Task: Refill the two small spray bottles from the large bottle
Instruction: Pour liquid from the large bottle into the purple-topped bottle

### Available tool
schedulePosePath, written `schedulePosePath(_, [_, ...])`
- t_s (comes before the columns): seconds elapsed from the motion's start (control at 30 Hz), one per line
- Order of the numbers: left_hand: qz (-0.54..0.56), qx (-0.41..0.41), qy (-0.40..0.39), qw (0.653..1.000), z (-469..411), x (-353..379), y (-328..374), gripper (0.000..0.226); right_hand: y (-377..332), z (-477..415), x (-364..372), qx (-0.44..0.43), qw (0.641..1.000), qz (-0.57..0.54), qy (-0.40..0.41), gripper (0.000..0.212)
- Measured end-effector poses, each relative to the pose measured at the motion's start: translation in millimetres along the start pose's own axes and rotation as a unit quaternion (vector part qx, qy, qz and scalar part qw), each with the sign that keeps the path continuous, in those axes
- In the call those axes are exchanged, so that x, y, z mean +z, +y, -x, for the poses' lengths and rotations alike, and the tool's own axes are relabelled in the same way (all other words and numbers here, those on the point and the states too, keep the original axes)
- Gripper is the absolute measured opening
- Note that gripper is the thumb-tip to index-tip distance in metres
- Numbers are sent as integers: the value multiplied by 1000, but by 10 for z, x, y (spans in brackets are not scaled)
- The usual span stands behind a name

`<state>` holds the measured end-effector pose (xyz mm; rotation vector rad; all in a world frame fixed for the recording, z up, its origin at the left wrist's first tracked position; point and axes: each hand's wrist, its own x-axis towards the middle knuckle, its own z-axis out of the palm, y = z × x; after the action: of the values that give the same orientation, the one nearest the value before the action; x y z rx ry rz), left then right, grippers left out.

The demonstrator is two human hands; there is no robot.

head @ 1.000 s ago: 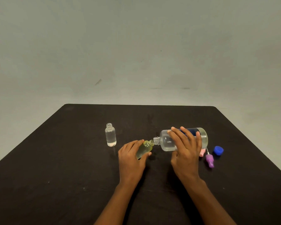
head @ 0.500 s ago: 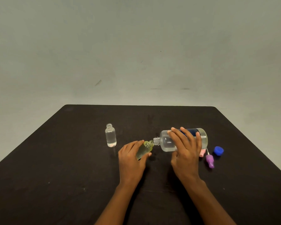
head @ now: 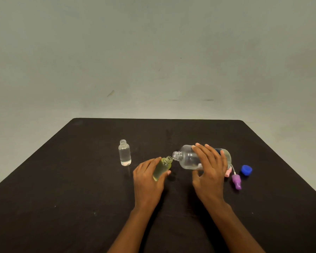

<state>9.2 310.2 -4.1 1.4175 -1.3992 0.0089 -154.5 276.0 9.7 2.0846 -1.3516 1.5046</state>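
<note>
A plain indoor spot; home, lab or office cannot be told apart. A matte black table [head: 77,183] stands against a pale grey-green painted wall [head: 153,52]. Above the table's far edge, the wall shows a dark scuff [head: 110,93].

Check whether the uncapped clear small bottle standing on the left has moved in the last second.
No. The clear small bottle stands upright in the same spot, its gaps to the table's far edge and the blue cap unchanged.
</note>
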Motion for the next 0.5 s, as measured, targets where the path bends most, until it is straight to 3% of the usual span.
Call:
schedulePosePath(0.27, [21,-25,4,999,3,-24,30,42,-65,-4,-58,70,989,-129,33,80])
schedulePosePath(0.5, [69,-88,13,994,-7,-66,52,39,-101,8,-91,217,951,-220,-23,83])
